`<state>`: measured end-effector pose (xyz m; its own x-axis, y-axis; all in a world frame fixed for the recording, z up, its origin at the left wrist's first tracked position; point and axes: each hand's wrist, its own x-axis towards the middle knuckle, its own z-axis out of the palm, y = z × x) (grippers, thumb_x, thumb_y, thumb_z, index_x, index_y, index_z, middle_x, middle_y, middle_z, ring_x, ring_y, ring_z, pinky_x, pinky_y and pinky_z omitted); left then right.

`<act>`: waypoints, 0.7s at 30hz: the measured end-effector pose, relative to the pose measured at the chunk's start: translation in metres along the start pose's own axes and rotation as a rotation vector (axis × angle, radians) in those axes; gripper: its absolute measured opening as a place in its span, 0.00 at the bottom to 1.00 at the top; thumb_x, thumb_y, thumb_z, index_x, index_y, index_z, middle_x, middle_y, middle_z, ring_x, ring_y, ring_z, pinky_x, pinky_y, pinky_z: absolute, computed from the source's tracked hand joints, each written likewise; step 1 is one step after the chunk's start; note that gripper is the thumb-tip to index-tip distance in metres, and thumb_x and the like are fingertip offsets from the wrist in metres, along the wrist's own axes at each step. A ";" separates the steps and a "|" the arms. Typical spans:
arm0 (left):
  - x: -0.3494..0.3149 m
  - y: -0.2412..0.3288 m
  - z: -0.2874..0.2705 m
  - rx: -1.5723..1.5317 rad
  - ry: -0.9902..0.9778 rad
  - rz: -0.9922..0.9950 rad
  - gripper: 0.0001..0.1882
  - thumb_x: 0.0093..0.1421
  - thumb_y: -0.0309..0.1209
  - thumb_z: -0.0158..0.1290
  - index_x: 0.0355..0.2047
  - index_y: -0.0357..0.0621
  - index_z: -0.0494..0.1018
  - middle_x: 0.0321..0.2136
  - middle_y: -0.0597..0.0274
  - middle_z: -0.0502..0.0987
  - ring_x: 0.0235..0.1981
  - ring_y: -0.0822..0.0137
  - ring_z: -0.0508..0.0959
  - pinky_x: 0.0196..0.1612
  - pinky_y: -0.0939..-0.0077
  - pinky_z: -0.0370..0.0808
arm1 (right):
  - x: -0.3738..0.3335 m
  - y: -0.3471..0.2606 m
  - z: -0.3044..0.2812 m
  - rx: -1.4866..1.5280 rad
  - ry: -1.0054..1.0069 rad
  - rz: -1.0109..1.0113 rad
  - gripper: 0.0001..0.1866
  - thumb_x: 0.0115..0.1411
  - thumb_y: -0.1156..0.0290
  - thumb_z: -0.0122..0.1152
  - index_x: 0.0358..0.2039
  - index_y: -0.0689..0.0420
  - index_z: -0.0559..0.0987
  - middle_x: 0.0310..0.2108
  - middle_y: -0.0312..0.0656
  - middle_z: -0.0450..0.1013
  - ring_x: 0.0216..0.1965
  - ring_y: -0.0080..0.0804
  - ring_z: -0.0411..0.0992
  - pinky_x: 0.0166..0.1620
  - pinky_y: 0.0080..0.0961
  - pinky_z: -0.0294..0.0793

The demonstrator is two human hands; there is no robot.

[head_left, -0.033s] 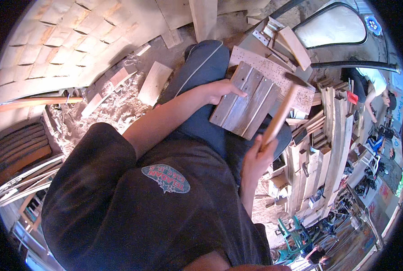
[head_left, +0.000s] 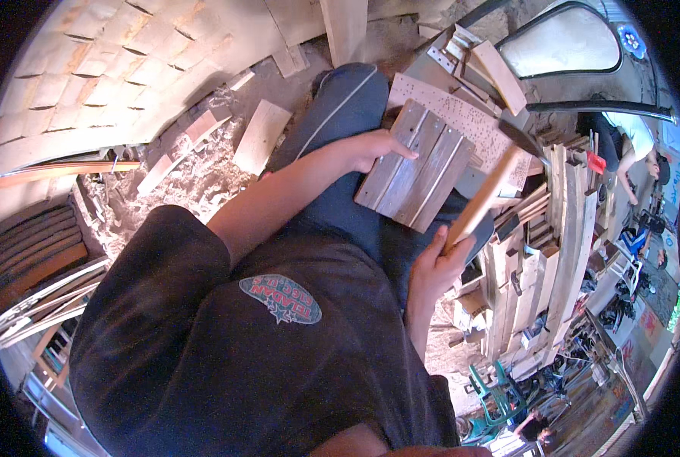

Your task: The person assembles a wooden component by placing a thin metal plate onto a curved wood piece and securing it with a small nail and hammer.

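Observation:
A dark-striped wooden panel (head_left: 424,179) made of narrow slats lies tilted across my thighs. At its upper left edge my left hand (head_left: 376,149) grips it, thumb on the top face and the other fingers mostly hidden. My right hand (head_left: 437,265) is wrapped round the light wooden handle of a hammer (head_left: 486,196), to the right of the panel. The hammer's dark head points away from me and is apart from the panel. Just beyond the panel, a pale board dotted with many small holes or nails (head_left: 462,114) lies partly covered by it.
Wood blocks (head_left: 262,137) and shavings (head_left: 210,183) cover the ground to the left, by a woven wall (head_left: 119,61). Long planks (head_left: 565,251) are stacked to the right. Another person (head_left: 629,145) bends at the far right. A green chair (head_left: 498,396) stands lower right.
My right hand has swung the hammer a little to the right, away from the panel. The panel has shifted only slightly, with my left hand still on it.

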<state>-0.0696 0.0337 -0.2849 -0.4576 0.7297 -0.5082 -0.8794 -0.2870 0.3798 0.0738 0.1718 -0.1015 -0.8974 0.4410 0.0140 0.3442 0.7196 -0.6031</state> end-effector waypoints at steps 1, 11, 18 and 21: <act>-0.002 -0.004 0.003 -0.010 -0.009 -0.011 0.26 0.60 0.30 0.61 0.58 0.38 0.70 0.50 0.50 0.79 0.49 0.55 0.81 0.56 0.53 0.76 | -0.003 0.002 0.004 -0.003 0.080 -0.033 0.10 0.67 0.68 0.57 0.40 0.61 0.69 0.25 0.64 0.72 0.30 0.70 0.73 0.32 0.52 0.70; -0.010 0.007 0.015 -0.020 0.016 -0.065 0.25 0.61 0.29 0.60 0.58 0.38 0.70 0.50 0.51 0.79 0.49 0.56 0.81 0.55 0.54 0.76 | -0.007 0.019 0.010 -0.091 0.027 -0.038 0.11 0.65 0.68 0.57 0.41 0.60 0.67 0.25 0.64 0.71 0.31 0.70 0.73 0.30 0.57 0.69; -0.012 0.004 0.007 0.019 0.010 -0.050 0.26 0.60 0.30 0.61 0.58 0.38 0.70 0.51 0.50 0.78 0.53 0.54 0.79 0.58 0.52 0.74 | -0.005 -0.004 -0.002 -0.032 0.018 0.011 0.13 0.67 0.65 0.57 0.42 0.60 0.67 0.25 0.61 0.72 0.29 0.64 0.75 0.29 0.52 0.70; -0.005 0.007 0.008 -0.012 -0.013 -0.054 0.27 0.60 0.30 0.61 0.59 0.42 0.70 0.50 0.52 0.79 0.51 0.55 0.80 0.57 0.53 0.74 | -0.002 0.016 0.018 0.052 0.241 -0.126 0.14 0.68 0.66 0.58 0.37 0.63 0.67 0.22 0.52 0.67 0.23 0.47 0.70 0.32 0.42 0.71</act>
<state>-0.0728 0.0333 -0.2738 -0.4075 0.7521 -0.5180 -0.9044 -0.2539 0.3428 0.0763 0.1728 -0.1258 -0.8383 0.4695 0.2773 0.2141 0.7511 -0.6245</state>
